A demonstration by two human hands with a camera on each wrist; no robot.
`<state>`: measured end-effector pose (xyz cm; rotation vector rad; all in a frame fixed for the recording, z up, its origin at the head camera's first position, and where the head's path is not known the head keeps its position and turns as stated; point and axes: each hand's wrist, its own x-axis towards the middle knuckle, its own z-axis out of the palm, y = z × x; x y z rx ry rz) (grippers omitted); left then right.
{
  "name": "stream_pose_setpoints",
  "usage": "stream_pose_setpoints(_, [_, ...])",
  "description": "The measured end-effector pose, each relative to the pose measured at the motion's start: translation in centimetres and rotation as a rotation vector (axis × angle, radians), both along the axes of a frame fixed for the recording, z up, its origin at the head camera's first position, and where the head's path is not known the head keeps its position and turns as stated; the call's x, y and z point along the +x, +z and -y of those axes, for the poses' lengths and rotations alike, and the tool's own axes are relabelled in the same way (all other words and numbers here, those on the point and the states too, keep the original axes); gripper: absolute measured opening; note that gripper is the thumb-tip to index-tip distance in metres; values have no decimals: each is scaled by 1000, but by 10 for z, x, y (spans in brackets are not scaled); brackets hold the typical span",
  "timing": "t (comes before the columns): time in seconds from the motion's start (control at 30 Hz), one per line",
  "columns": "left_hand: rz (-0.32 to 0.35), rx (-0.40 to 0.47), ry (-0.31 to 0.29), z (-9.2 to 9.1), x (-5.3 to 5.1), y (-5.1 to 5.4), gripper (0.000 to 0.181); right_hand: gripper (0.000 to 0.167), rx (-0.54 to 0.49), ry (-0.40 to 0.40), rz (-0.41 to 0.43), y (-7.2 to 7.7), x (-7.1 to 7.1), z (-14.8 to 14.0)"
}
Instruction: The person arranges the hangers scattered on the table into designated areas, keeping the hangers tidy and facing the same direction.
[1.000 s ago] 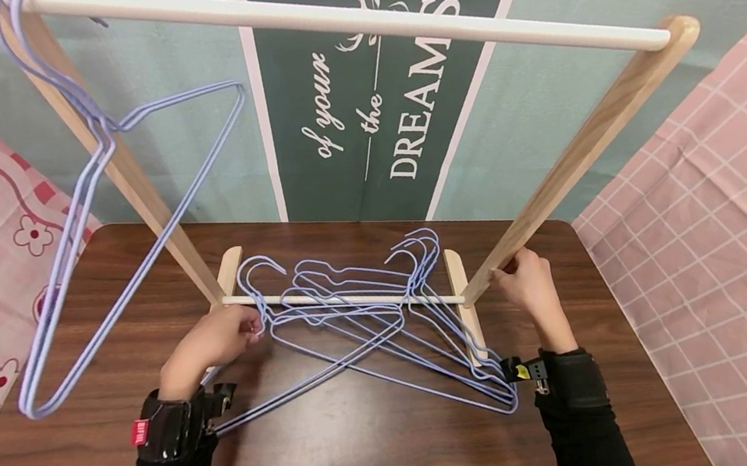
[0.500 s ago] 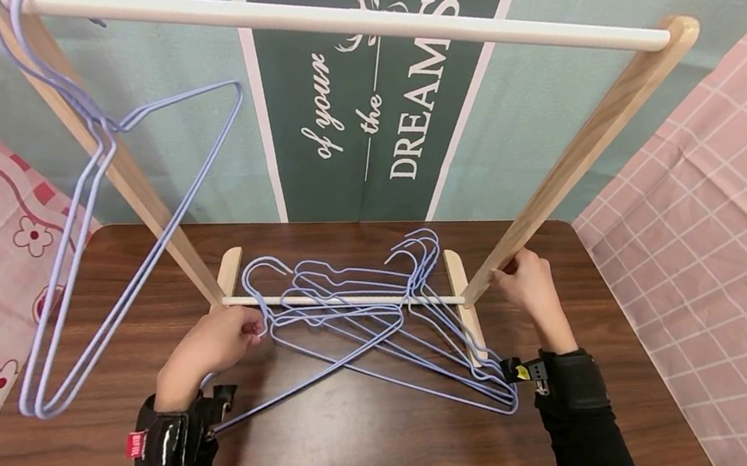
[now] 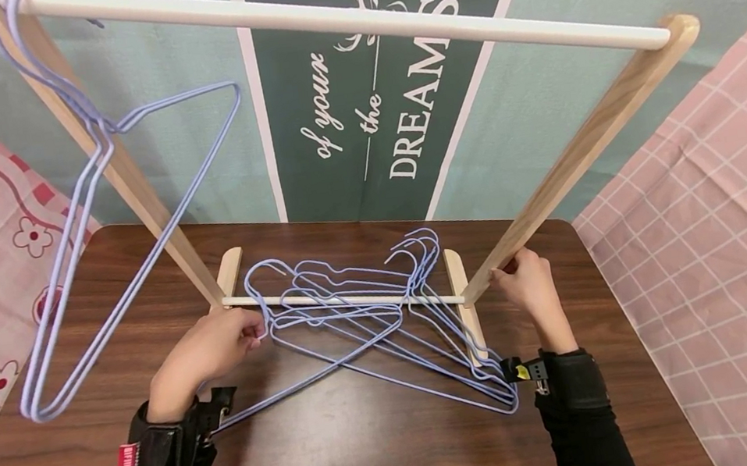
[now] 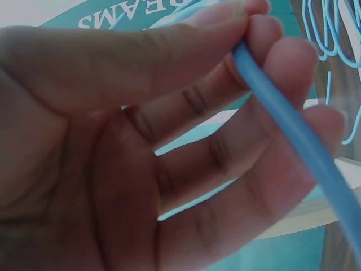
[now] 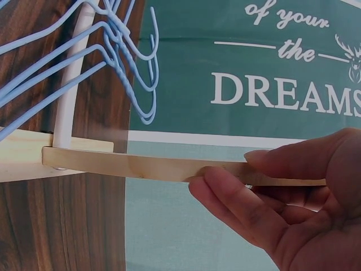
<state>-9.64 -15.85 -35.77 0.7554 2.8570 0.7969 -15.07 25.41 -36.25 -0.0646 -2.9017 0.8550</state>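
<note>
My left hand (image 3: 208, 353) is at the left end of a tangle of lilac-blue wire hangers on the table. Its thumb and fingertips pinch one hanger (image 4: 299, 132) near the neck below the hook; the left wrist view has its wire running down across the fingers. On the other side, my right hand (image 3: 529, 283) grips the right wooden upright (image 3: 589, 149) of a garment rack low down. Thumb and fingers lie on opposite sides of that upright in the right wrist view. Other loose hangers (image 5: 73, 42) overlap around the rack's low white bar (image 3: 439, 300).
A few hangers (image 3: 100, 135) hang at the left end of the white top rod (image 3: 345, 19). The left upright (image 3: 148, 192) leans up beside them. The rack stands on a dark wooden table (image 3: 389, 459), with patterned cloths behind and at both sides.
My left wrist has shifted a little down and left while the fingers keep the hanger. The hanging hangers have swayed slightly. My right hand stays where it was.
</note>
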Motion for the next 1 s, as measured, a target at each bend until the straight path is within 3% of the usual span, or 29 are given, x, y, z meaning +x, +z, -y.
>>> stream_pose_setpoints(0.53, [-62,-4,78,5,7,17,23,18,-7,1,0,0,0,0])
stream_pose_setpoints(1.0, [-89,-12,207,8,8,25,18,19,-17,6,-5,0,0,0])
